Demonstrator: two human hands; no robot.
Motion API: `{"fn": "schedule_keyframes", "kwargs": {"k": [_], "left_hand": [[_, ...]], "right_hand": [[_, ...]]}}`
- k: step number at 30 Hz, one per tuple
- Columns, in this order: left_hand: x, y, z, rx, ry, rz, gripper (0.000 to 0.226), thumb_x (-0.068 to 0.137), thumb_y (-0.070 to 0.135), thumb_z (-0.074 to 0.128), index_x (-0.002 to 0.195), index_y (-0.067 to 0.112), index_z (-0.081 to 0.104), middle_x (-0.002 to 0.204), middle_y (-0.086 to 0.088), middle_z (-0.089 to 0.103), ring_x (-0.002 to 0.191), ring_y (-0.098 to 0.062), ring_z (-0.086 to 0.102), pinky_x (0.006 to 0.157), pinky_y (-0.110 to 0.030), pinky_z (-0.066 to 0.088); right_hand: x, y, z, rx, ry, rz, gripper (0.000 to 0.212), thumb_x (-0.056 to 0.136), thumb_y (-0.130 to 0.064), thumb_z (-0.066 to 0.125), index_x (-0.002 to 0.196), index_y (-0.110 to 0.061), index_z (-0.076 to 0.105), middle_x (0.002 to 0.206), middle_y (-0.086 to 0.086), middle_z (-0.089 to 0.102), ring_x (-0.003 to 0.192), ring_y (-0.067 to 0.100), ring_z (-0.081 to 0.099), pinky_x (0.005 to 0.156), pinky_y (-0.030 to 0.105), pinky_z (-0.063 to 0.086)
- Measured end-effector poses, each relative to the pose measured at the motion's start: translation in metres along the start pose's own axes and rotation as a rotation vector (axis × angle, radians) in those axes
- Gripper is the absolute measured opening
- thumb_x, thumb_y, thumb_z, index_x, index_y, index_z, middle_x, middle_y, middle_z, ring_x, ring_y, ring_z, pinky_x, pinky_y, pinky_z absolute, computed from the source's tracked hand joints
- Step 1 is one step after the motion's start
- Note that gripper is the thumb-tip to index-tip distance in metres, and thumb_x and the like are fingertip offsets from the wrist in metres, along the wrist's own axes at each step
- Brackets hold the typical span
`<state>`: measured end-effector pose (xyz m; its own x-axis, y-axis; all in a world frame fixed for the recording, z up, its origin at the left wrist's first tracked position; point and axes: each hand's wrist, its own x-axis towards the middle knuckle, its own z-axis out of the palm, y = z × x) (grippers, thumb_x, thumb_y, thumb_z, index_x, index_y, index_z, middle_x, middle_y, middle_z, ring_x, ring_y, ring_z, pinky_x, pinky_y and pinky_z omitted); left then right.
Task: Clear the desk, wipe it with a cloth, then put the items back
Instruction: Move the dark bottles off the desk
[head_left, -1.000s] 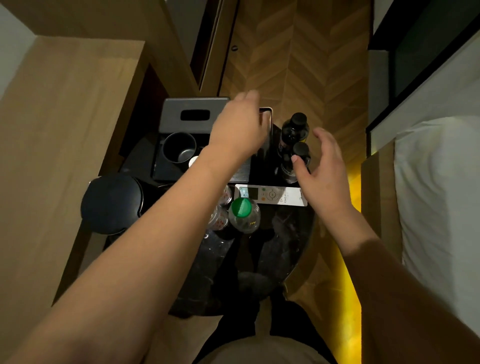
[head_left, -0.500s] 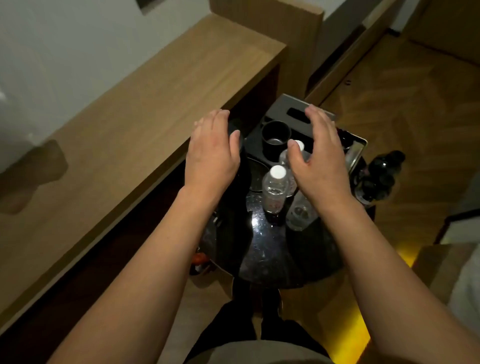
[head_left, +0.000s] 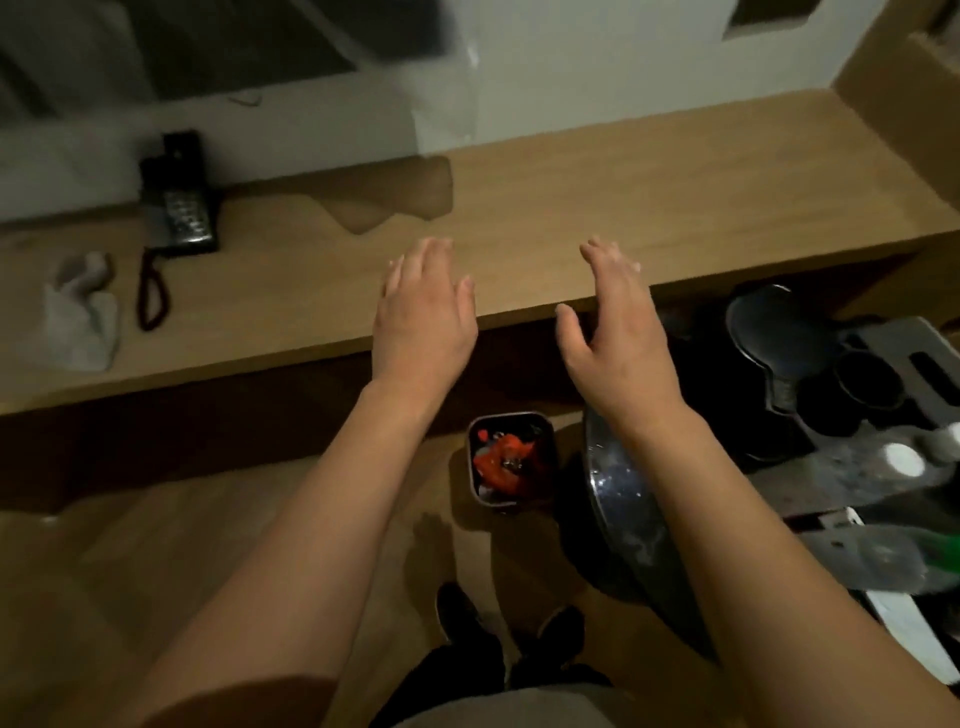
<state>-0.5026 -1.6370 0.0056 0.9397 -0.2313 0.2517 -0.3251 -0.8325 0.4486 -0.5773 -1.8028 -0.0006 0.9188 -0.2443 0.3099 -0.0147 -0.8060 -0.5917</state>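
Head view only. Clearing seems all but done, judging by the long pale wooden desk (head_left: 597, 208), bare over most of its length. Wiping looks next. Left hand (head_left: 423, 317) flat and spread, holding nothing, poised over the desk's front edge. Right hand (head_left: 618, 338) likewise spread and empty, thumb apart, just beside that edge. Crumpled white cloth (head_left: 80, 312) lying far left on the desk top, well apart from both hands. Black corded telephone (head_left: 176, 200) still on the desk near the wall, behind the cloth, its coiled cord trailing toward the front.

Next move probably a long reach leftward for the cloth, most naturally by the left hand; phone perhaps to be lifted off first.

Plenty of open desk between hands and cloth. Below the front edge, a small dark bin with red litter (head_left: 511, 457) on the floor, just beside a round glossy black side table (head_left: 623, 514) crowded with removed items, blurred, possibly a tray and bottles. Little room on the right; free floor on the left.
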Motion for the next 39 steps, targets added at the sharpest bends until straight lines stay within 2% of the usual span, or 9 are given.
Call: {"fn": "schedule_keyframes", "kwargs": {"k": [5, 10, 15, 18, 21, 23, 27, 31, 39], "left_hand": [[-0.02, -0.094, -0.055, 0.064, 0.108, -0.185, 0.045, 0.106, 0.028, 0.046, 0.147, 0.011, 0.043, 0.15, -0.009, 0.047, 0.141, -0.024, 0.041, 0.117, -0.045, 0.036], [-0.053, -0.175, -0.108, 0.119, 0.217, -0.389, 0.044, 0.105, 0.027, 0.044, 0.146, 0.009, 0.044, 0.147, -0.012, 0.049, 0.138, -0.026, 0.042, 0.115, -0.042, 0.037], [-0.089, -0.228, -0.152, 0.164, 0.333, -0.571, 0.043, 0.103, 0.026, 0.048, 0.143, 0.009, 0.048, 0.142, -0.011, 0.053, 0.131, -0.027, 0.047, 0.111, -0.041, 0.04], [-0.116, -0.249, -0.177, 0.204, 0.409, -0.684, 0.042, 0.103, 0.026, 0.049, 0.14, 0.006, 0.051, 0.138, -0.014, 0.055, 0.128, -0.03, 0.05, 0.111, -0.045, 0.04], [-0.143, -0.266, -0.2, 0.247, 0.421, -0.825, 0.045, 0.105, 0.027, 0.044, 0.146, 0.007, 0.044, 0.147, -0.014, 0.048, 0.137, -0.029, 0.043, 0.118, -0.044, 0.031], [-0.16, -0.277, -0.213, 0.291, 0.42, -0.906, 0.048, 0.105, 0.027, 0.041, 0.149, 0.006, 0.04, 0.151, -0.015, 0.044, 0.14, -0.03, 0.039, 0.12, -0.041, 0.027], [-0.184, -0.29, -0.232, 0.329, 0.515, -0.976, 0.041, 0.103, 0.017, 0.047, 0.139, -0.001, 0.049, 0.139, -0.022, 0.053, 0.129, -0.038, 0.049, 0.113, -0.049, 0.035], [-0.204, -0.316, -0.25, 0.327, 0.589, -1.041, 0.038, 0.101, 0.015, 0.052, 0.136, -0.001, 0.053, 0.137, -0.02, 0.056, 0.129, -0.036, 0.05, 0.112, -0.05, 0.037], [-0.234, -0.426, -0.307, 0.388, 0.62, -1.101, 0.043, 0.1, 0.017, 0.053, 0.14, 0.001, 0.051, 0.141, -0.019, 0.054, 0.133, -0.033, 0.048, 0.115, -0.046, 0.035]], "right_hand": [[0.016, -0.082, 0.072, 0.051, -0.124, -0.173, 0.059, 0.098, -0.026, 0.055, 0.151, -0.014, 0.031, 0.156, 0.005, 0.036, 0.148, 0.015, 0.023, 0.122, 0.034, 0.014], [0.021, -0.157, 0.132, 0.127, -0.278, -0.359, 0.06, 0.097, -0.03, 0.052, 0.15, -0.016, 0.03, 0.156, 0.004, 0.035, 0.148, 0.012, 0.02, 0.122, 0.043, 0.023], [0.02, -0.218, 0.18, 0.181, -0.392, -0.511, 0.061, 0.097, -0.03, 0.055, 0.151, -0.022, 0.028, 0.156, 0.001, 0.034, 0.133, -0.011, 0.001, 0.115, 0.029, 0.008], [0.018, -0.258, 0.203, 0.22, -0.496, -0.605, 0.061, 0.097, -0.03, 0.056, 0.151, -0.023, 0.028, 0.157, 0.0, 0.032, 0.144, 0.001, 0.014, 0.117, 0.03, 0.013], [0.013, -0.298, 0.22, 0.279, -0.603, -0.708, 0.06, 0.098, -0.029, 0.055, 0.151, -0.019, 0.03, 0.157, 0.003, 0.033, 0.147, 0.016, 0.024, 0.121, 0.04, 0.024], [0.009, -0.321, 0.231, 0.309, -0.644, -0.78, 0.059, 0.098, -0.028, 0.055, 0.151, -0.016, 0.031, 0.156, 0.005, 0.035, 0.146, 0.017, 0.026, 0.12, 0.042, 0.027], [-0.003, -0.36, 0.257, 0.393, -0.733, -0.878, 0.058, 0.098, -0.026, 0.056, 0.149, -0.013, 0.034, 0.152, 0.006, 0.039, 0.143, 0.019, 0.032, 0.116, 0.043, 0.034], [-0.022, -0.404, 0.292, 0.391, -0.859, -0.944, 0.058, 0.1, -0.027, 0.051, 0.152, -0.018, 0.029, 0.157, 0.003, 0.032, 0.147, 0.017, 0.025, 0.119, 0.046, 0.029], [-0.046, -0.513, 0.373, 0.421, -0.923, -0.963, 0.057, 0.098, -0.023, 0.056, 0.151, -0.017, 0.034, 0.157, 0.001, 0.034, 0.147, 0.015, 0.026, 0.12, 0.044, 0.028]]}}
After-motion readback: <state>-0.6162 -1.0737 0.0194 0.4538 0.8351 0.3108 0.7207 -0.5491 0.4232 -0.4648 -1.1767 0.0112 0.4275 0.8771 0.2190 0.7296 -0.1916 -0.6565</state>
